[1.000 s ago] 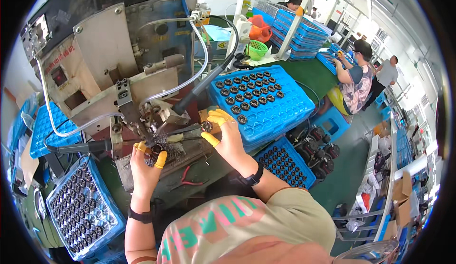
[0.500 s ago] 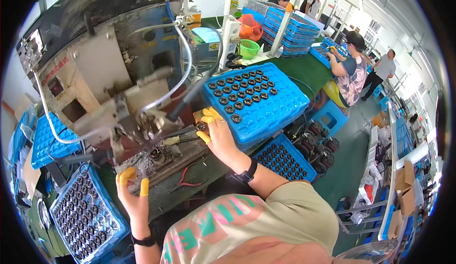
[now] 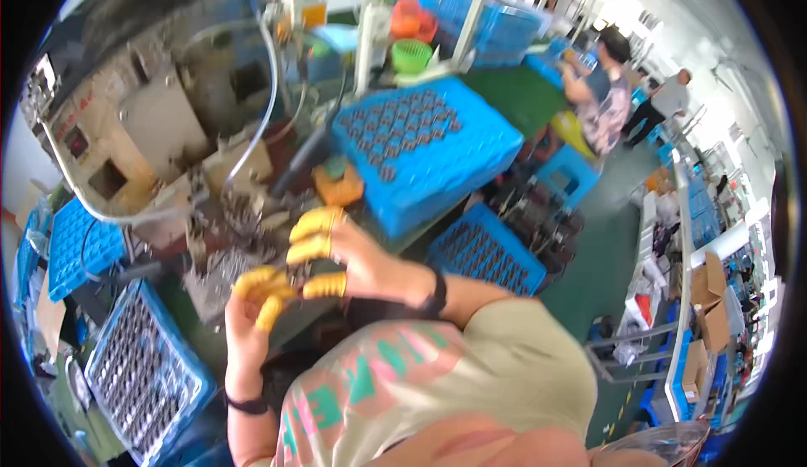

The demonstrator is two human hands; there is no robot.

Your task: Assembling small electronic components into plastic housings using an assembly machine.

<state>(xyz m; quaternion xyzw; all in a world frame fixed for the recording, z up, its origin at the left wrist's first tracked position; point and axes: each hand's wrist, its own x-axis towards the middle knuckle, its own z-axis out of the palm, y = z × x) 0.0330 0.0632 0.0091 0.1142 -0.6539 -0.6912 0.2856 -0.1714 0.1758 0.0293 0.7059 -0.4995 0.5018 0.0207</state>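
Observation:
Yellow covers sit on the fingertips of both hands, which are close together in front of the machine. My left hand has its fingers and thumb curled toward each other. From the right, my right hand reaches in, fingers bent and thumb below them. Something small and dark shows between the two hands' fingertips, too blurred to name. Behind them is the machine's metal work area, strewn with shavings. An orange block lies beyond my right hand, beside a blue tray bearing rows of small dark round parts.
The large worn machine with hoses fills the left. More trays of parts stand at lower left and lower right. A green basket is at the back. Another person works at the bench's far end, near a blue stool.
My right hand has moved left and nearer me, away from the orange block, to meet my left hand. My left hand's fingers have drawn together. The whole view has shifted slightly and blurred.

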